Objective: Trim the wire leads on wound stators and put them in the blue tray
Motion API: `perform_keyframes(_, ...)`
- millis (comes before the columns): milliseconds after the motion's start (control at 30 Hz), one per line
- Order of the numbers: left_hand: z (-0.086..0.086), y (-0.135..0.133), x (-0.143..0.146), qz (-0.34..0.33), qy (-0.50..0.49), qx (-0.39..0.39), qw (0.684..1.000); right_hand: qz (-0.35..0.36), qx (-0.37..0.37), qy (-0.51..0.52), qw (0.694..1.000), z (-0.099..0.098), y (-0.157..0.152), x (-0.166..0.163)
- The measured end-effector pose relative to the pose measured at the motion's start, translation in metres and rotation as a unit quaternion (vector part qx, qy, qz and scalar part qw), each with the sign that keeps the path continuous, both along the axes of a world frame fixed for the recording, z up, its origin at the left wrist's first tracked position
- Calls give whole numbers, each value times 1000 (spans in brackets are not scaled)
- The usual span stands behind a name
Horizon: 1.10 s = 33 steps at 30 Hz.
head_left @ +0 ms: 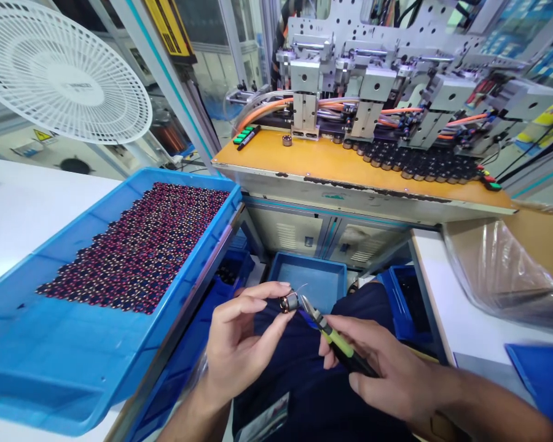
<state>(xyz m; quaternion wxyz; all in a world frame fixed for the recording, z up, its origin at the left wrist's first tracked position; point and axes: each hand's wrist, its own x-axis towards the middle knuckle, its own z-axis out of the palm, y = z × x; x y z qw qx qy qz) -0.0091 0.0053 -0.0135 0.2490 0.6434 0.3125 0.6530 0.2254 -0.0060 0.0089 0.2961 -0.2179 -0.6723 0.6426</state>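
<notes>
Between the thumb and fingers of my left hand [242,341] is a small motor stator [289,301], a grey ring with copper windings. A thin loose wire [301,286] sticks up from it. My right hand [382,362] is wrapped round a pair of cutting pliers [336,341] with green and black handles. The jaws of the pliers point up and left, just right of the stator, and look slightly parted. A small gap shows between the jaw tips and the stator. Both hands are above my lap.
On the left, a blue tray [120,344] holds many stators in rows. Ahead, an orange-topped bench [322,161] carries a machine [332,86], dark round parts [419,161] and a marker [247,139]. A blue bin [308,264] sits low ahead. Plastic wrap [502,270] lies at right; a white fan [69,80] stands left.
</notes>
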Motion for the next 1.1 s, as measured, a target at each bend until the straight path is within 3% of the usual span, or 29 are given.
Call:
perform_keyframes(700,-2,-5,-2,6,5,-13,1000,-13,-69,-50,996,14,8,-14)
perform_keyframes(867,-2,-6,-2,8,8,-22,1000,-16,-31,-130,991,18,13,-15)
perform_keyframes(1000,-3,-8,-3,12,-8,-45,999,-64,-26,-130,989,14,16,-14)
perform_keyframes(1100,-6,-7,-6,10,-51,-103,993,-74,42,-161,983,9,17,-12)
